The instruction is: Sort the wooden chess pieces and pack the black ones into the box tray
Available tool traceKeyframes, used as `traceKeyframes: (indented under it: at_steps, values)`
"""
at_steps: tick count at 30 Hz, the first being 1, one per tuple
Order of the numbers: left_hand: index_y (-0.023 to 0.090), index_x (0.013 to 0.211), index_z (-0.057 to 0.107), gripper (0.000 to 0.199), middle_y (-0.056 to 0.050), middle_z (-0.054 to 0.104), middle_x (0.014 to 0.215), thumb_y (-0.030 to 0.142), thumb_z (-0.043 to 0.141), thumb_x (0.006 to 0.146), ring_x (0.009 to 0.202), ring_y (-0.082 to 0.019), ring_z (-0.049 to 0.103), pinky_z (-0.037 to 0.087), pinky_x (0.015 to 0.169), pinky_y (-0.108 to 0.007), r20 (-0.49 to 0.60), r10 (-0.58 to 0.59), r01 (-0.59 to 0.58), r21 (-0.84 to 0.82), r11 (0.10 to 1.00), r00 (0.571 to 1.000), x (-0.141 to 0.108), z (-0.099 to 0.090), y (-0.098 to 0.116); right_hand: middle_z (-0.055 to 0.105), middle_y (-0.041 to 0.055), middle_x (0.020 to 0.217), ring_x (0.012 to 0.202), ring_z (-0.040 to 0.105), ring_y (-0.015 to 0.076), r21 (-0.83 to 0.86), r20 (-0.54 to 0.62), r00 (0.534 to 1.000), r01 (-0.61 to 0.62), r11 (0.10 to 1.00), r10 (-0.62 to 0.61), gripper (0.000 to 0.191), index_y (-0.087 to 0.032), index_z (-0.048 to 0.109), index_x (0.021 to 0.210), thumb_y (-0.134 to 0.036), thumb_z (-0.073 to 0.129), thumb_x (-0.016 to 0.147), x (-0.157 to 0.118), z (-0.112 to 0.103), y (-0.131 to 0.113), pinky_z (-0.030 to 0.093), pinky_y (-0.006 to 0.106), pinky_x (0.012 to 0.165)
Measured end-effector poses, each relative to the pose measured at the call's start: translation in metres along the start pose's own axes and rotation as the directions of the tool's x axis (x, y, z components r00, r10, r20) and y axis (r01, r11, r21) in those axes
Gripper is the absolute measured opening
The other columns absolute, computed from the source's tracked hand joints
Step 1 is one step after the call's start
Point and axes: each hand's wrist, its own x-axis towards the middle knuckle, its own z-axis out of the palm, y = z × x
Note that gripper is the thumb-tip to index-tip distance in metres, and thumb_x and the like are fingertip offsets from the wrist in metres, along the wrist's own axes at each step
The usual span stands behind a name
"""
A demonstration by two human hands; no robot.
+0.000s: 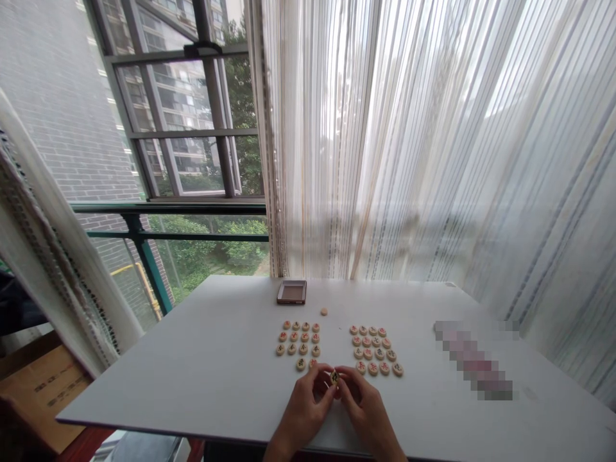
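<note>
Between the fingertips of my left hand (308, 401) and my right hand (362, 401), a round Chinese chess piece (335, 377) with a dark character is held up near the front of the table. Both hands are closed on it. Just beyond my left hand lies a block of Chinese chess pieces (292, 349) in rows, their characters red or black; my fingers partly cover a red piece (312, 364) in its front row. A second block of pieces (367, 353) sits beyond my right hand. One lone piece (324, 312), no character visible, lies farther back.
The white table (202, 372) stands by a window with sheer curtains (385, 160). A shallow open box (291, 292) is at its back edge. A blurred-out item (474, 362) lies on the right. At lower left, a cardboard box (48, 391) stands beside the table.
</note>
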Motion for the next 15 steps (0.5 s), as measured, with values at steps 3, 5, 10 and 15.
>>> traceKeyframes:
  at_steps: [3, 5, 10, 15]
  values:
    - [0.019, 0.110, 0.063, 0.024, -0.006, 0.074, 0.088, 0.037, 0.061, 0.094, 0.078, -0.019, 0.070, 0.054, 0.074, -0.026, 0.001, 0.003, -0.003, 0.014, 1.000, 1.000, -0.001, 0.000, 0.000, 0.077, 0.0103, 0.101, 0.091, 0.074, 0.0266, 0.004, -0.001, 1.000, -0.012, 1.000, 0.012, 0.030, -0.022, 0.068, 0.106, -0.048, 0.062, 0.092, 0.000, 0.000, 0.002, 0.058, 0.035, 0.082]
    - [0.019, 0.108, 0.063, 0.023, -0.006, 0.074, 0.087, 0.037, 0.061, 0.094, 0.077, -0.018, 0.069, 0.053, 0.073, -0.025, 0.010, 0.000, 0.000, 0.035, 0.999, 1.000, -0.001, -0.001, 0.000, 0.078, 0.0097, 0.096, 0.087, 0.075, 0.0259, -0.008, -0.015, 1.000, -0.027, 1.000, 0.027, 0.031, -0.022, 0.068, 0.103, -0.050, 0.064, 0.091, 0.000, 0.000, 0.004, 0.058, 0.034, 0.079]
    - [0.020, 0.107, 0.064, 0.020, -0.005, 0.073, 0.088, 0.032, 0.064, 0.091, 0.078, -0.018, 0.067, 0.052, 0.074, -0.025, 0.034, -0.002, -0.001, 0.092, 0.996, 0.999, -0.004, 0.000, -0.005, 0.076, 0.0057, 0.081, 0.075, 0.072, 0.0233, -0.063, -0.064, 0.996, -0.060, 0.996, 0.056, 0.032, -0.021, 0.067, 0.091, -0.052, 0.068, 0.086, 0.000, 0.000, 0.010, 0.055, 0.028, 0.066]
    - [0.020, 0.105, 0.064, 0.020, -0.004, 0.073, 0.087, 0.035, 0.064, 0.092, 0.078, -0.018, 0.067, 0.051, 0.075, -0.025, 0.048, -0.010, 0.004, 0.112, 0.994, 0.999, -0.004, 0.000, -0.008, 0.072, 0.0032, 0.074, 0.068, 0.067, 0.0198, -0.139, -0.079, 0.996, -0.045, 0.989, 0.034, 0.034, -0.021, 0.068, 0.086, -0.052, 0.057, 0.094, 0.000, -0.001, 0.011, 0.051, 0.026, 0.062]
